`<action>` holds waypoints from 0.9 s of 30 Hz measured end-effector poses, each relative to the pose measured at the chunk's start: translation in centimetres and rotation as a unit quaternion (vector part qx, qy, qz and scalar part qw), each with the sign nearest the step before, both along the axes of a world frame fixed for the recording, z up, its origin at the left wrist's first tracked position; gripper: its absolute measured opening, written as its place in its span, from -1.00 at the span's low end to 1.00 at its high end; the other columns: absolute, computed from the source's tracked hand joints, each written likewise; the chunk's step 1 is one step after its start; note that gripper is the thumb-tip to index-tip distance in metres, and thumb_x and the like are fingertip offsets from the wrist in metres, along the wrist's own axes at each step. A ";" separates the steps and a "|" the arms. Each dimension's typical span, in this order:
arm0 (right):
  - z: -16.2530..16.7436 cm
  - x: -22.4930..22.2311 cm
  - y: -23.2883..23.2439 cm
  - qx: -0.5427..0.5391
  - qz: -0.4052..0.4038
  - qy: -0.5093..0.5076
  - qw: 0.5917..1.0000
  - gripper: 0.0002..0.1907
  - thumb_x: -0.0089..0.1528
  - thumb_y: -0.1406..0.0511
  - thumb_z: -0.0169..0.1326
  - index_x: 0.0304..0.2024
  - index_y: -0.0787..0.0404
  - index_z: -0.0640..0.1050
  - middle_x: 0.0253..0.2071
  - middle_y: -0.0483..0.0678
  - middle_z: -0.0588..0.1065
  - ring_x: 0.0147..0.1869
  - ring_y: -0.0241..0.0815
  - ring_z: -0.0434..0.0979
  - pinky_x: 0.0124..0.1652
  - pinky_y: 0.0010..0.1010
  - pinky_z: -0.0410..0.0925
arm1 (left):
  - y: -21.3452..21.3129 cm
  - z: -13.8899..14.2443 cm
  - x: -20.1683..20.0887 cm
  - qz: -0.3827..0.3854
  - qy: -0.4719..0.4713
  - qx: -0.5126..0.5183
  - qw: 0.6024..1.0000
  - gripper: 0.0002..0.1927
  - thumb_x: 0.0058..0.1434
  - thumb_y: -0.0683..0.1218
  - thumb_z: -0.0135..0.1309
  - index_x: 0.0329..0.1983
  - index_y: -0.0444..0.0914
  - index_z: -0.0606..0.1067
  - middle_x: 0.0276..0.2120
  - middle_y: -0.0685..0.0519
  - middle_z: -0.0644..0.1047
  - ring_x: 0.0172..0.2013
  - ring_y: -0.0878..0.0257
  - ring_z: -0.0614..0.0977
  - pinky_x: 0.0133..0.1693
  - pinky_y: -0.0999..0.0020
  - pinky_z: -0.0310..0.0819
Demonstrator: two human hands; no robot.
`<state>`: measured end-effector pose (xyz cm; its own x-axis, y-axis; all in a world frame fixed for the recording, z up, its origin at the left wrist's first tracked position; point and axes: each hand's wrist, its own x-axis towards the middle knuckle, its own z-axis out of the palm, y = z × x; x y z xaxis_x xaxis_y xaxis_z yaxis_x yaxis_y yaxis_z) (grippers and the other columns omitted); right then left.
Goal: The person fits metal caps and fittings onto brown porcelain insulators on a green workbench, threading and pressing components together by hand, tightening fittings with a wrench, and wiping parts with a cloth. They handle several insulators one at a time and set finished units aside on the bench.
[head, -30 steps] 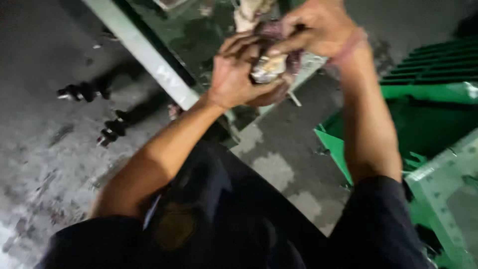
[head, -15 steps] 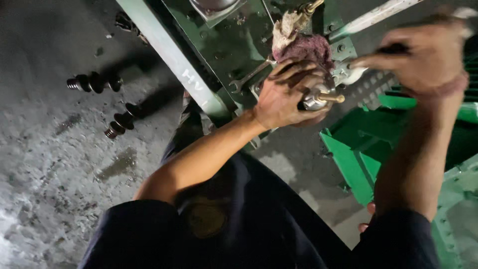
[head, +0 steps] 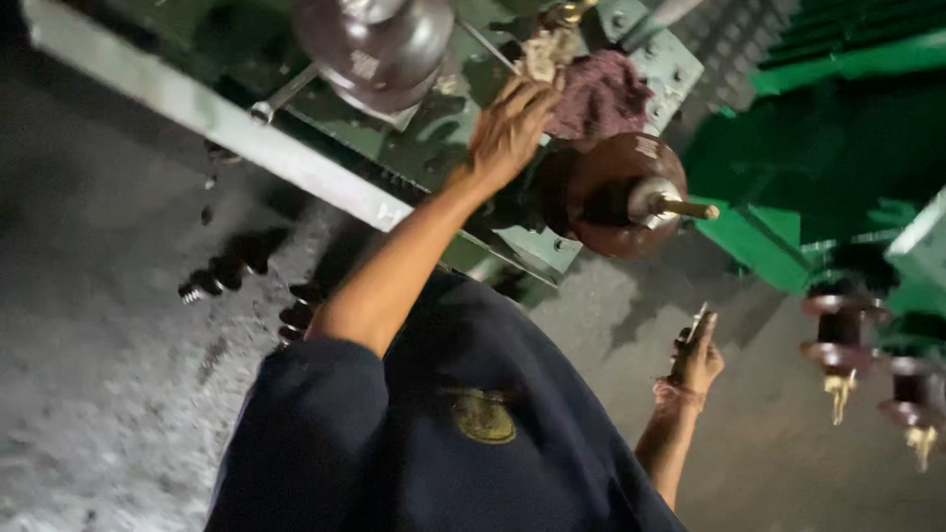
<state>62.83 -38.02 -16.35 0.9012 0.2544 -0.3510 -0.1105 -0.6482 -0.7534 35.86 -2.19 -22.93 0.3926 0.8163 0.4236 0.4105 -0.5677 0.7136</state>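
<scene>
The brown ceramic insulator (head: 611, 197) sits just right of centre, lying sideways on the green metal casing (head: 434, 138) with its brass stud (head: 687, 208) pointing toward three o'clock. At its eleven o'clock a maroon rag (head: 599, 94) is bunched against the casing, and my left hand (head: 507, 133) reaches up to it, fingers (head: 527, 99) curled over the rag's left edge with the heel of the palm near the insulator's skirt. The arm is stretched long because the casing stands above me and leans away, so I have to reach to press the cloth on.

My right hand (head: 696, 363) hangs low at five o'clock from the insulator, well apart from the other hand, closed around a small slim metal piece (head: 698, 322) whose tip sticks up past the knuckles; I cannot tell just what it is. Held down there, it stays out of the way of the rag.

A second, larger insulator (head: 379, 44) stands at twelve o'clock on the same casing, beside a pale metal bar (head: 227, 128) running from ten o'clock down to the middle. Farther out, spare threaded bolts (head: 222, 276) lie on the grey concrete floor (head: 108, 394) at nine o'clock. At four o'clock two more small insulators (head: 838, 335) with yellowish studs hang near bright green panels (head: 788, 158).
</scene>
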 end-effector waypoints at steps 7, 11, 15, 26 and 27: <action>5.5 -3.7 2.0 -0.083 0.083 -0.038 0.992 -0.58 0.35 0.05 0.18 -0.39 0.24 0.57 -0.58 -0.29 0.28 -0.54 -0.45 0.13 -0.56 -0.46 -0.01 | 0.8 1.8 4.6 -0.033 -0.129 -0.055 0.990 -0.79 0.43 -0.11 0.13 0.08 -0.23 0.58 0.09 0.02 0.60 0.17 0.04 0.60 0.21 0.16 0.49; 10.5 -3.1 8.8 0.032 0.279 -0.146 0.949 -0.60 0.42 0.18 0.22 -0.42 0.33 0.57 -0.53 -0.18 0.46 -0.46 -0.47 0.30 -0.49 -0.48 0.14 | -2.8 8.0 2.1 -0.183 -0.223 -0.080 0.954 -0.58 0.44 0.07 0.16 0.25 -0.23 0.48 0.23 -0.01 0.50 0.31 0.02 0.52 0.34 0.18 0.37; 14.0 -3.4 14.7 0.024 0.404 -0.169 0.899 -0.63 0.37 0.20 0.28 -0.41 0.35 0.59 -0.54 -0.12 0.45 -0.48 -0.42 0.30 -0.50 -0.45 0.13 | -5.0 11.9 1.6 -0.239 -0.126 0.024 0.963 -0.23 0.13 0.26 0.34 0.29 -0.22 0.44 0.25 -0.07 0.47 0.32 -0.04 0.43 0.39 -0.02 0.16; 15.3 1.9 25.5 0.066 0.720 -0.276 0.633 -0.65 0.26 0.11 0.33 -0.39 0.24 0.60 -0.50 -0.01 0.43 -0.50 -0.12 0.42 -0.42 -0.31 0.21 | -5.4 11.7 3.6 -0.215 -0.086 0.037 0.972 -0.31 0.11 0.12 0.43 0.27 -0.13 0.44 0.22 0.04 0.50 0.29 0.11 0.47 0.42 -0.01 0.13; 15.2 2.3 26.1 0.054 0.726 -0.258 0.634 -0.63 0.24 0.09 0.34 -0.42 0.23 0.57 -0.51 -0.01 0.43 -0.50 -0.10 0.43 -0.39 -0.29 0.24 | -5.4 11.7 3.7 -0.210 -0.083 0.035 0.974 -0.31 0.12 0.13 0.43 0.26 -0.13 0.45 0.21 0.04 0.51 0.29 0.11 0.47 0.42 -0.01 0.13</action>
